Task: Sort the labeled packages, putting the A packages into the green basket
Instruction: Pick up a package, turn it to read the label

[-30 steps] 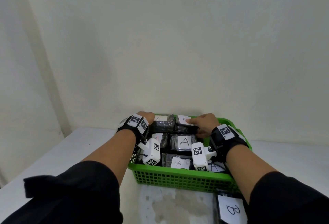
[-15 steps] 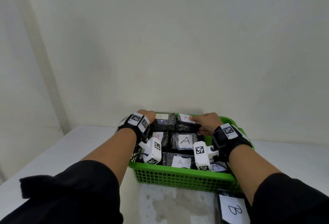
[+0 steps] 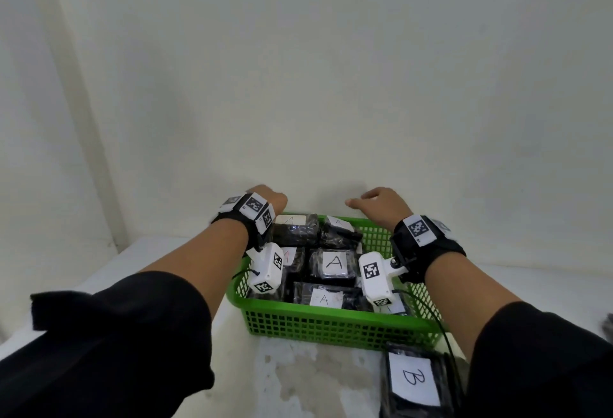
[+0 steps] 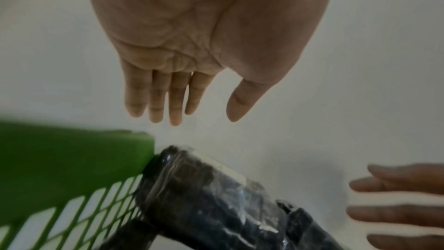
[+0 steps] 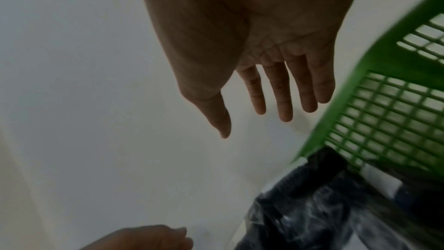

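A green basket (image 3: 331, 326) sits on the white table and holds several black wrapped packages with white A labels, one of them in its middle (image 3: 333, 263). My left hand (image 3: 270, 200) hovers above the basket's far left corner. My right hand (image 3: 374, 203) hovers above its far right side. Both hands are empty with straight fingers: the left hand (image 4: 177, 98) and the right hand (image 5: 264, 102) show bare palms in the wrist views. A black package (image 4: 216, 197) lies against the basket wall (image 4: 60, 159) below the left hand.
A black package with a B label (image 3: 413, 379) lies on the table just in front of the basket's near right corner. A plain wall rises right behind the basket. The table surface (image 3: 315, 381) in front of the basket is stained.
Both hands have lifted off the packages at the far end of the basket and spread apart. The right hand has let go of the far A package. The view has shifted closer.
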`<act>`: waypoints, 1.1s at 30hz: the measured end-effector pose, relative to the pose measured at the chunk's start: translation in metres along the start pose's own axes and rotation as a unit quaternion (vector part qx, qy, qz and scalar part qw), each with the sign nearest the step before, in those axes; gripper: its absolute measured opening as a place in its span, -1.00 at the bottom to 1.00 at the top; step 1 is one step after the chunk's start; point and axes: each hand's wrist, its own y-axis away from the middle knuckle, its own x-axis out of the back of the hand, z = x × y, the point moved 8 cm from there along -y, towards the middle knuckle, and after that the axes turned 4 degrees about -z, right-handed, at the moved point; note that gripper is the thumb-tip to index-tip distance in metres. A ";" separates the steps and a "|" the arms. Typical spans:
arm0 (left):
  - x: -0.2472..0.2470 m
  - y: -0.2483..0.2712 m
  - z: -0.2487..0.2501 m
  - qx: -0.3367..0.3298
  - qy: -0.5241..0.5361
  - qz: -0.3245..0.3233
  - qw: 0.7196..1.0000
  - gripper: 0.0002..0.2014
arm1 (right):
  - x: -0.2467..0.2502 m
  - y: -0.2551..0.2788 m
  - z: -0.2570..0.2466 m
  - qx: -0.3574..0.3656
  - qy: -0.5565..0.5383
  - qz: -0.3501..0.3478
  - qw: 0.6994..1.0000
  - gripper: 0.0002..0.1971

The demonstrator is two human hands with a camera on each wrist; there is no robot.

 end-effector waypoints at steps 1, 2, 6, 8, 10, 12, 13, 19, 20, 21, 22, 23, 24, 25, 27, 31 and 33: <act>0.008 0.005 0.005 0.001 0.018 0.021 1.000 -0.61 | 0.007 0.006 -0.009 0.013 0.011 0.001 1.000 -0.40; 0.014 0.008 0.009 -0.004 0.037 0.038 0.999 -0.61 | 0.013 0.012 -0.018 0.026 0.023 0.002 0.999 -0.38; 0.031 0.037 0.041 -0.054 0.050 0.038 0.997 -0.72 | 0.035 0.046 -0.044 0.068 0.072 -0.002 0.995 -0.26; 0.035 0.059 0.061 -0.103 0.016 0.041 0.994 -0.38 | 0.043 0.067 -0.048 0.078 0.092 -0.001 0.993 -0.22; 0.035 0.085 0.079 -0.147 -0.006 0.046 0.988 -0.32 | 0.047 0.088 -0.046 0.084 0.119 0.000 0.989 -0.19; 0.032 0.110 0.093 -0.183 -0.012 0.051 0.982 -0.31 | 0.050 0.108 -0.041 0.088 0.146 0.003 0.985 -0.17; 0.028 0.125 0.098 -0.195 -0.014 0.044 0.980 -0.31 | 0.052 0.117 -0.037 0.090 0.154 0.003 0.984 -0.17; -0.007 0.193 0.109 -0.233 -0.017 0.004 0.972 -0.29 | 0.061 0.173 -0.014 0.094 0.165 -0.006 0.982 -0.16; -0.013 0.204 0.109 -0.237 -0.016 0.001 0.971 -0.29 | 0.063 0.181 -0.010 0.094 0.164 -0.006 0.982 -0.17; -0.018 0.215 0.110 -0.243 -0.011 -0.001 0.970 -0.31 | 0.064 0.191 -0.008 0.097 0.162 -0.007 0.982 -0.18; -0.023 0.225 0.111 -0.251 -0.003 -0.003 0.968 -0.35 | 0.064 0.200 -0.005 0.099 0.160 -0.008 0.982 -0.20; -0.028 0.235 0.112 -0.259 0.005 -0.007 0.966 -0.38 | 0.065 0.209 -0.003 0.103 0.157 -0.008 0.982 -0.22; -0.034 0.243 0.113 -0.265 0.010 -0.012 0.964 -0.37 | 0.064 0.218 0.002 0.099 0.154 -0.009 0.983 -0.26; -0.040 0.250 0.113 -0.268 0.011 -0.019 0.963 -0.34 | 0.064 0.227 0.006 0.096 0.151 -0.013 0.984 -0.28; -0.051 0.264 0.116 -0.275 0.014 -0.035 0.961 -0.31 | 0.062 0.242 0.015 0.089 0.149 -0.024 0.985 -0.27; -0.066 0.288 0.130 -0.308 0.019 -0.042 0.950 -0.36 | 0.061 0.260 0.036 0.081 0.130 -0.043 0.987 -0.49; -0.078 0.293 0.133 -0.305 0.005 -0.046 0.951 -0.35 | 0.058 0.263 0.055 0.057 0.146 -0.057 0.986 -0.29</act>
